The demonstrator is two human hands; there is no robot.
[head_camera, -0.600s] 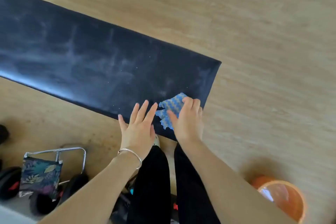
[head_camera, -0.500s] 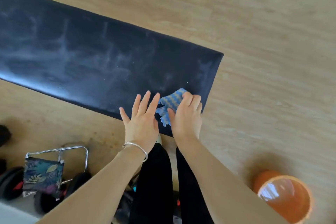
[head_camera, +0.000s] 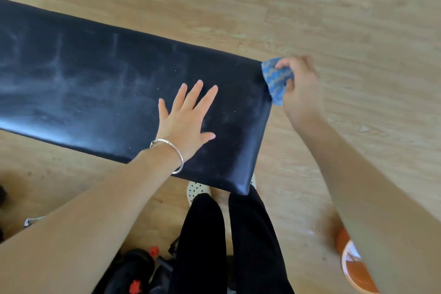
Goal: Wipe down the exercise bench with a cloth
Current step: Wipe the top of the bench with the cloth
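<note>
Wood floor (head_camera: 334, 7), one dark bench (head_camera: 95, 79) slanting across the frame.
Left hand (head_camera: 186, 122) lies flat on the bench at centre, fingers spread; right hand (head_camera: 300, 93) grips one blue cloth (head_camera: 276, 79) against the bench's end, upper right. One orange bucket (head_camera: 355, 267) sits lower right.

So the person is wearing a thin silver bangle (head_camera: 177, 157) on the left wrist, right behind the left hand (head_camera: 186, 124). It's just a plain round band, catching a bit of light. Both forearms are showing bare all the way to the frame edge. Lower down they're wearing plain black trousers (head_camera: 202, 246), and pale clog-type shoes (head_camera: 196, 190) dotted with little round holes are peeking out under the hems.
</note>
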